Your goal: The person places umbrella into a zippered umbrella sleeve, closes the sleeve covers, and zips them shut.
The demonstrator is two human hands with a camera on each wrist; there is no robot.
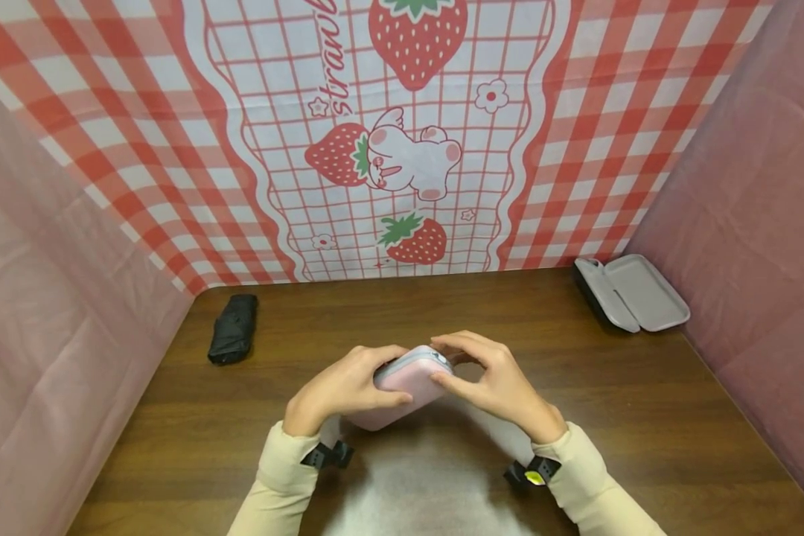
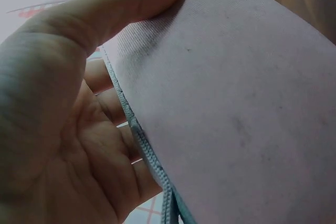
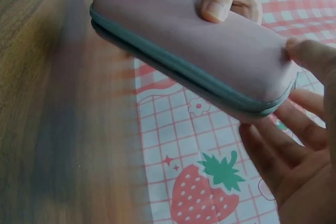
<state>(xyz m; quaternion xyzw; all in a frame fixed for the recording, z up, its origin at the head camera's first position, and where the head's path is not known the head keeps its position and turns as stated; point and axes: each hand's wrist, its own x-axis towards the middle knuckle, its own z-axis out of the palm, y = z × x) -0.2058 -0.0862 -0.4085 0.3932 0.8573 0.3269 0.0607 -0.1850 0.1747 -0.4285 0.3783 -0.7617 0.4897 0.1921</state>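
Observation:
A pale pink zip case (image 1: 412, 383) is held tilted above the table between both hands. The left hand (image 1: 342, 387) grips its left end; the thumb lies on the pink face (image 2: 236, 93) and the fingers pass behind. At the opposite end, the right hand (image 1: 499, 380) pinches the case, thumb on the pink side and fingers on the far side. A blue-grey zip (image 3: 184, 69) runs along the long edge in the right wrist view, where the two halves appear to lie together. Whatever is inside the case is hidden.
A black fabric pouch (image 1: 233, 329) lies at the back left of the brown wooden table (image 1: 174, 447). An unfolded hard case with grey lining (image 1: 646, 292) sits at the back right. Behind hangs a strawberry-print cloth (image 1: 415, 156), with pink fabric (image 1: 33, 313) at the sides.

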